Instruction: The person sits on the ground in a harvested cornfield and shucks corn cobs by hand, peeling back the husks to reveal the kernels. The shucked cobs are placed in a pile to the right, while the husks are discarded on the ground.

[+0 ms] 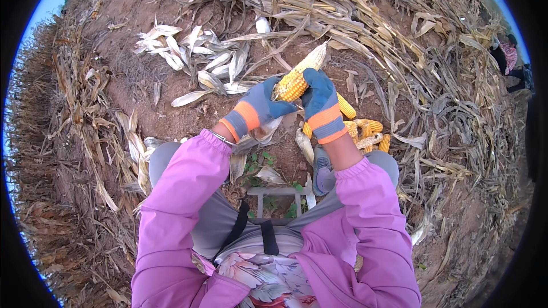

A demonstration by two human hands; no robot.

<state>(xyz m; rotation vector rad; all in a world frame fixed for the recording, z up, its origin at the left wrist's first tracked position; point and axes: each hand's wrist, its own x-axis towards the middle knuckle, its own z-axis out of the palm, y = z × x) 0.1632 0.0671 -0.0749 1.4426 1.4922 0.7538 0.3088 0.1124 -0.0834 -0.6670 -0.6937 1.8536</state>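
A bare yellow ear of corn (296,82) is held up in front of me, tilted with its pale tip to the upper right. My left hand (264,102), in a blue work glove with an orange and grey cuff, grips the ear's thick lower end. Around its right side close the gloved fingers of my right hand (319,94). Below the left hand hangs a pale strip of husk (267,130); whether it is still attached to the ear is hidden. Under my right wrist lie several husked ears of corn (369,126) on the soil, partly covered by the arm.
Pale loose husks (214,57) lie beyond my hands. Dry corn stalks (342,21) curve along the far side and right. Between my knees is a low metal frame (278,191), near my right shoe (322,171). Another person (509,57) is at the far right rim.
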